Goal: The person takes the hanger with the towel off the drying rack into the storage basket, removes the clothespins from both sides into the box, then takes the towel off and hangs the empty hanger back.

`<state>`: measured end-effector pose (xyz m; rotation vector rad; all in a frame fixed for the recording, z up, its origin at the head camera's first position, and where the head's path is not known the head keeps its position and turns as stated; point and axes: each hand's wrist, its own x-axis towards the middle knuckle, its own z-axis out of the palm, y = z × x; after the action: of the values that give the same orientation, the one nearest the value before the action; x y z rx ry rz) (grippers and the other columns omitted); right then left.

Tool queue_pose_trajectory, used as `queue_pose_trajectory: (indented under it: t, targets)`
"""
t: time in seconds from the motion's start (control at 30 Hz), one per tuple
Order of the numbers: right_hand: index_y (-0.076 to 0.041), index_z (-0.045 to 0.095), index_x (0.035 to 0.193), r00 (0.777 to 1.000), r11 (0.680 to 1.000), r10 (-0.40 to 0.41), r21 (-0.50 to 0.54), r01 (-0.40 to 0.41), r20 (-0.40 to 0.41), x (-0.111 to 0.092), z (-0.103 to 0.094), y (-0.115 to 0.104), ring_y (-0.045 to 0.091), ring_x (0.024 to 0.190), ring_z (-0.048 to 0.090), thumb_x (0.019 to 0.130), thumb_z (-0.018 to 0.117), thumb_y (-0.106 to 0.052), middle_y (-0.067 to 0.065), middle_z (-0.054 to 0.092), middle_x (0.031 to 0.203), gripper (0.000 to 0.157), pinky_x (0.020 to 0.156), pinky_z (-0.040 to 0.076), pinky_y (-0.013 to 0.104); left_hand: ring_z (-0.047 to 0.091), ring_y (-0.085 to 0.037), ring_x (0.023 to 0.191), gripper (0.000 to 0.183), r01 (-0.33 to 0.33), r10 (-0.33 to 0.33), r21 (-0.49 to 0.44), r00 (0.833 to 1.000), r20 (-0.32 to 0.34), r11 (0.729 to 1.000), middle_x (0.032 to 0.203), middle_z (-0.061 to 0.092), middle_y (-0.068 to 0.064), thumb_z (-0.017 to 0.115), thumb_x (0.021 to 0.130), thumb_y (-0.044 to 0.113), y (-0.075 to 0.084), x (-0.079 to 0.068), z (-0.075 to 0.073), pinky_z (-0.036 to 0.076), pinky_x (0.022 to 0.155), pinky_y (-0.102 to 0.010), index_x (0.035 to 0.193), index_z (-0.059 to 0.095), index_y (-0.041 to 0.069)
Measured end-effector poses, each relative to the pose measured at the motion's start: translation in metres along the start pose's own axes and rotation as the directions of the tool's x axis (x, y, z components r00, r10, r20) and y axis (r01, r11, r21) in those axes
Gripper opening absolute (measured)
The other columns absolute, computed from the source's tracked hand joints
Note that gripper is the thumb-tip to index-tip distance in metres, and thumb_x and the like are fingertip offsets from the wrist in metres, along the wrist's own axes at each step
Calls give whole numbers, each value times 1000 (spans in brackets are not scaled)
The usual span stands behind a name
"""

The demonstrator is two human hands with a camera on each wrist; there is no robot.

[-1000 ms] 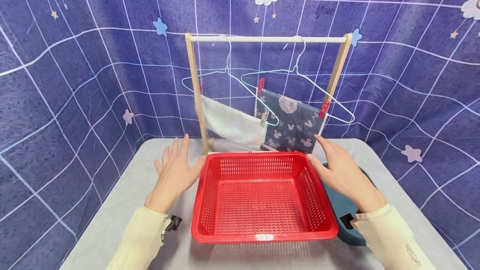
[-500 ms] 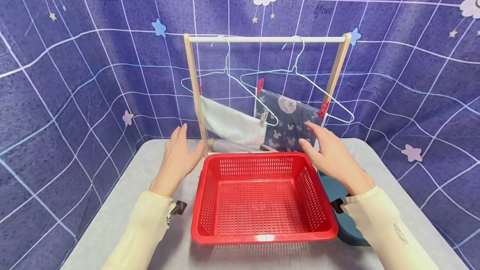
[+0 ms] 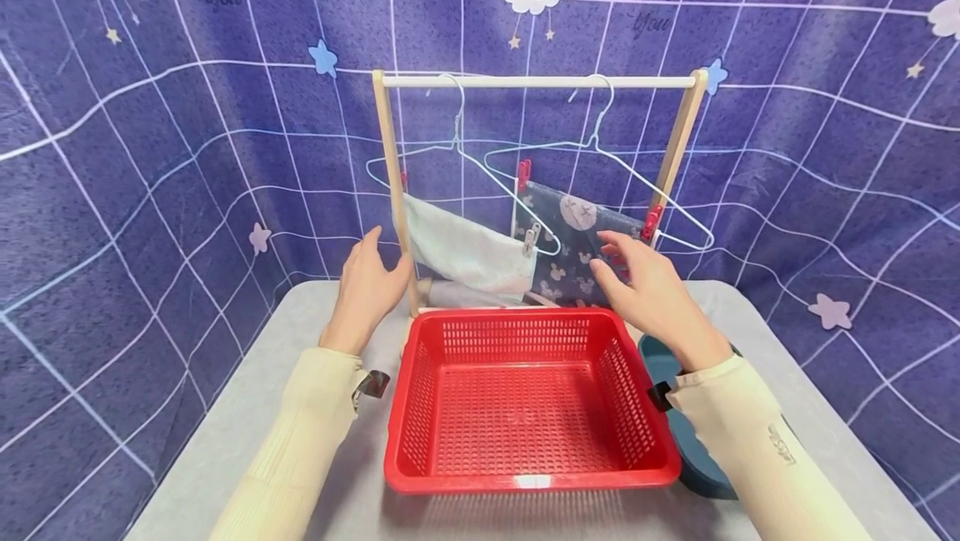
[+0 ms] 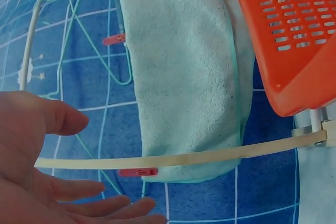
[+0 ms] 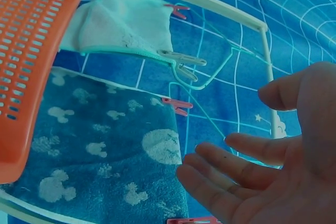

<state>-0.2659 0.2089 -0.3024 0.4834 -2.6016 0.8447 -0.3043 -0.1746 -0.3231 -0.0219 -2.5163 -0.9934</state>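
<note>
My left hand [image 3: 371,287], holding nothing, is raised beside the left wooden post [image 3: 392,157] of a small rack, fingers extended and thumb apart. My right hand [image 3: 660,299] hovers before a dark blue towel [image 3: 562,216] with pale mouse-head prints, its fingers slightly bent and nothing held. Beside that towel hangs a white towel [image 3: 468,249]. Each towel is clipped to a pale wire hanger on the rack's white bar [image 3: 525,82]. Red clothespins [image 3: 523,173] hold the blue towel; a grey clothespin [image 3: 531,237] and a red clothespin [image 4: 138,172] hold the white one.
A red perforated basket [image 3: 525,481] stands on the pale table [image 3: 247,408] in front of the rack, between my forearms. A dark teal basin [image 3: 701,462] lies to its right, partly hidden by my right arm. A purple patterned curtain [image 3: 187,232] surrounds the table.
Both hands have moved forward and inward, up past the basket's far corners toward the rack. The right hand now overlaps the blue towel. Basket, rack and towels stay in place.
</note>
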Motion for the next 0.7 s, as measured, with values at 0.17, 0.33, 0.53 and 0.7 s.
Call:
queue_pose_trajectory:
  t: [0.17,0.33,0.53,0.7]
  targets:
    - [-12,54,147,1000,1000,1,3,-1,-30,7,1,-4,31,108,68,105,56,-35,15,66,131,48,93,54,55,49,-45,137,68,6,-11,-62,997,-82,998,149,49,-28,59,97,30,1,14,4,39,113,-55,154,38,-1]
    - [-13,59,141,997,1000,-11,6,11,-74,14,3,-7,29,101,70,104,56,-33,13,71,122,43,88,56,53,59,-39,125,65,8,-25,-111,988,-154,994,143,56,-25,61,97,28,0,26,13,45,106,-52,152,42,1]
    - [-12,63,136,993,999,-33,26,37,-113,23,7,-10,24,92,71,103,58,-28,8,75,109,37,82,56,48,62,-36,123,63,26,-53,-134,978,-200,991,143,57,-22,62,95,27,-1,37,22,47,106,-49,151,45,3]
    - [-12,66,132,991,998,-52,35,57,-121,29,13,-12,22,87,71,102,60,-24,8,75,104,33,77,56,45,62,-36,123,61,52,-84,-150,972,-221,987,142,59,-22,63,96,27,-6,45,31,47,106,-48,149,48,4]
